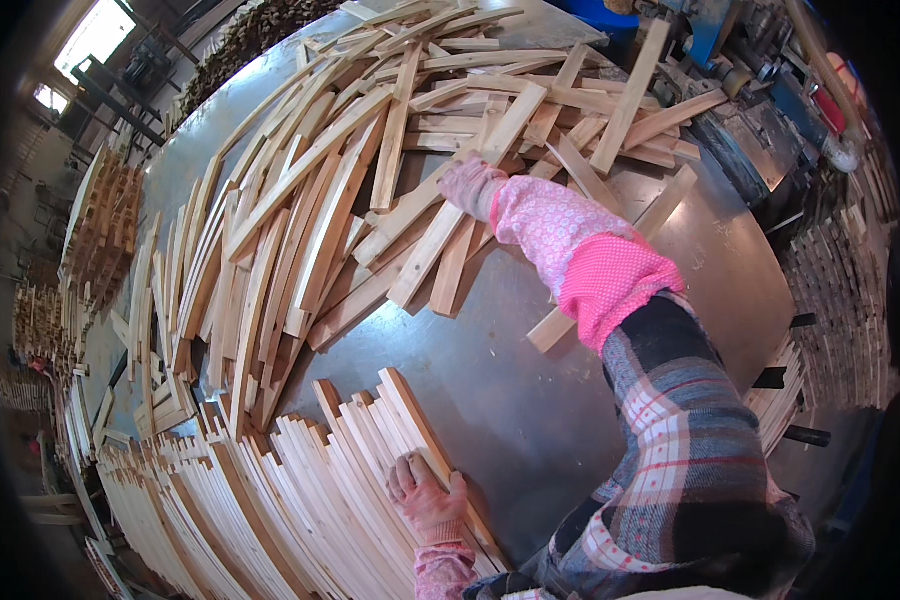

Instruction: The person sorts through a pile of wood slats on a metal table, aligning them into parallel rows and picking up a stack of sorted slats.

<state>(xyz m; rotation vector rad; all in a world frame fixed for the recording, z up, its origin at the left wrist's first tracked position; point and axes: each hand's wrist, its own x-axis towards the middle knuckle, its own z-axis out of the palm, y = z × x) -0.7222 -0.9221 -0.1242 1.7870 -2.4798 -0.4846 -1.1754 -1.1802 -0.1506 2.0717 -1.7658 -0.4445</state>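
My left hand, in a pinkish knit glove, lies over the near row of pale wooden strips. Its fingers are stretched out and its thumb rests by the strip at the row's right end. Across the metal table, my right hand reaches into a loose pile of wooden strips. Its fingers curl on a wooden strip that slants through the middle of the pile; the fingertips are partly hidden. Both arms wear pink patterned sleeve covers.
Blue machinery stands at the table's far right. Stacked wood is beyond the right edge, and more stacks stand at the left. One strip pokes out under my right arm.
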